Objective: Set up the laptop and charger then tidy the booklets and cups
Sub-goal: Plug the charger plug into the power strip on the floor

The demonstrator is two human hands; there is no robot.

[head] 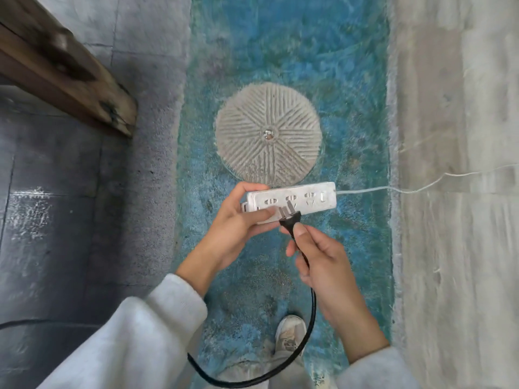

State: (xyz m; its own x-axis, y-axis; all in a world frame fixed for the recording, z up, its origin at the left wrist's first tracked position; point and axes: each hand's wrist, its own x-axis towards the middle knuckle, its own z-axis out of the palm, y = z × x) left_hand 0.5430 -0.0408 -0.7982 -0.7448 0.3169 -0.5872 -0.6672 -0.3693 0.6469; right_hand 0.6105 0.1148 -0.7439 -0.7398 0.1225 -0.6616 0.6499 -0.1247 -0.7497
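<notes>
A white power strip is held above a blue rug, with my left hand gripping its left end. Its white cord runs off to the right. My right hand pinches a black charger plug, whose metal prongs point up at the strip's middle socket and sit just in front of it. The plug's black cable loops down under my right wrist and off to the lower left. No laptop, booklets or cups are in view.
The blue rug has a round beige patterned patch. A dark wooden beam slants across the upper left over grey floor tiles. A pale carpet strip lies to the right. My shoe stands below.
</notes>
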